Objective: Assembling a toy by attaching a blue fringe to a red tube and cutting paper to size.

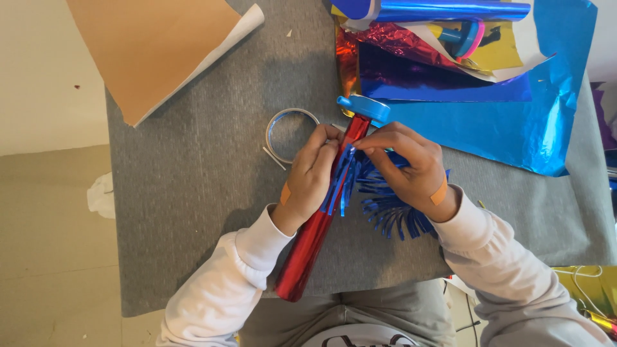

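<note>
Grey cloth covers the table; blue foil sheet lies top right. Red foil horn (blue mouthpiece up) lies diagonally, left hand curled around it. Right hand pinches blue fringe against it. Tape ring sits beside.

You see a grey cloth-covered table at centre, and beige floor at nine o'clock.

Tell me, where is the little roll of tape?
In the head view, the tape roll lies on the grey mat, just left of the left hand and red horn.
</note>
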